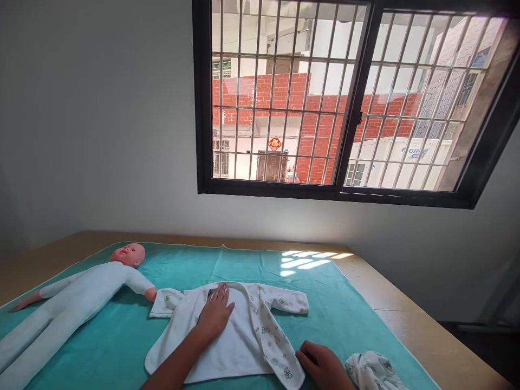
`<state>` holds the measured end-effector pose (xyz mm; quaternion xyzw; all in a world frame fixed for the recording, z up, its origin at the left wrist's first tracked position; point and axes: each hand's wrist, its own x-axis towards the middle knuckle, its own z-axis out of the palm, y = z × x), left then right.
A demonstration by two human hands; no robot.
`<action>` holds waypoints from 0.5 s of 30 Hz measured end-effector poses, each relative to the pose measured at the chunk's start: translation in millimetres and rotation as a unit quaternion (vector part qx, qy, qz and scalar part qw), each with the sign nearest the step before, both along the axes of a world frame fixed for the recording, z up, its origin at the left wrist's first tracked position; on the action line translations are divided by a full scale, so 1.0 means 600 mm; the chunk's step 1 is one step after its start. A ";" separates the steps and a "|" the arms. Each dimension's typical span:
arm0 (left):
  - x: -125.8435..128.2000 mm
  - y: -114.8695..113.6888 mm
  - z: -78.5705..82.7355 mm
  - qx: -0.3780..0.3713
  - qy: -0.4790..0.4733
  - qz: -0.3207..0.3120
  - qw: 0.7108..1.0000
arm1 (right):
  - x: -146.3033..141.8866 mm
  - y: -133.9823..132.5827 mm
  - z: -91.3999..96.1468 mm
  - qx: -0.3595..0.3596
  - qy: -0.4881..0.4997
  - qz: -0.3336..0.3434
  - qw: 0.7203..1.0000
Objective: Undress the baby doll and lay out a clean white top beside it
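Note:
A white baby shirt with a small printed pattern lies spread on a teal cloth, its front opened and both sleeves out to the sides. My left hand rests flat on the inside of the shirt, just below the neckline, fingers stretched out. At the lower right, my right hand is closed, with curled fingertips at the edge of the shirt's patterned front panel. Part of its grip is hidden. A crumpled patterned white cloth lies just right of that hand.
A baby doll in a white suit lies on the left, one hand at the shirt's left sleeve. The teal cloth covers much of the wooden table. Behind are a grey wall and a barred window.

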<state>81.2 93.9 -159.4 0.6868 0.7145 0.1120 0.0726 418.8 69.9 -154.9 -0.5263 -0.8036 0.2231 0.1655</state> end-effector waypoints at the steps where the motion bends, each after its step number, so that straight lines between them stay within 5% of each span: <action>1: -0.003 0.004 -0.002 0.007 0.005 0.005 1.000 | 0.001 0.000 -0.002 0.003 0.002 0.000 1.000; 8: -0.003 -0.004 -0.007 0.029 0.023 0.005 0.999 | -0.036 -0.020 0.024 0.067 0.104 -0.016 0.992; 12: -0.006 0.001 -0.014 0.030 0.024 -0.013 0.999 | -0.142 -0.028 0.058 0.088 0.136 0.117 0.980; 15: -0.017 0.009 -0.017 0.018 0.027 -0.037 0.999 | -0.249 0.002 0.055 0.076 0.083 0.105 0.988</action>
